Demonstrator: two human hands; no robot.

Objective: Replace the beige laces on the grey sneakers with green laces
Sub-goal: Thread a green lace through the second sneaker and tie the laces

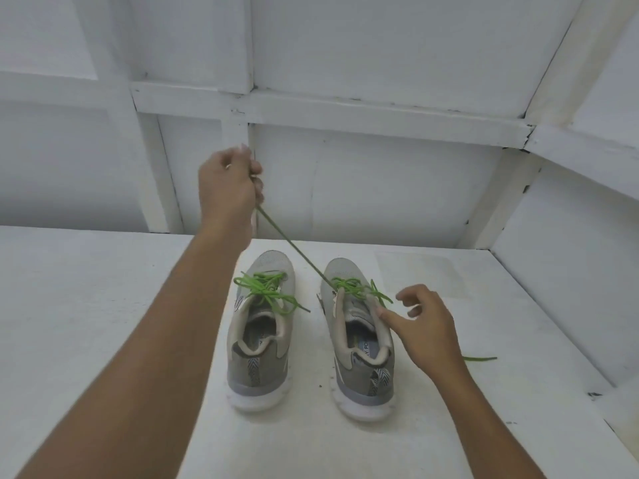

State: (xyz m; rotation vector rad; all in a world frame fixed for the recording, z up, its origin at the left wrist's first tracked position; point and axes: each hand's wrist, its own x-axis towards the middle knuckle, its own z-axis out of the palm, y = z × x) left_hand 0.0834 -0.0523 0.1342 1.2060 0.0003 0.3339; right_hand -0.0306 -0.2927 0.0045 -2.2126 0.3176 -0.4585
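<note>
**Green lace drawn tight on the second sneaker**

The left hand (230,181), raised above the table, is curled in a fist around the green lace (294,247), drawing it taut from the right sneaker (363,378). The right hand (427,326) is loosely spread and holds nothing, its forefinger touching that shoe's collar. The lace looks thin, light and limp, probably best pinched near its tip. The left sneaker (257,375) stands just beside, wearing a green bow (266,288). Both rest on a white table (103,305).
</note>
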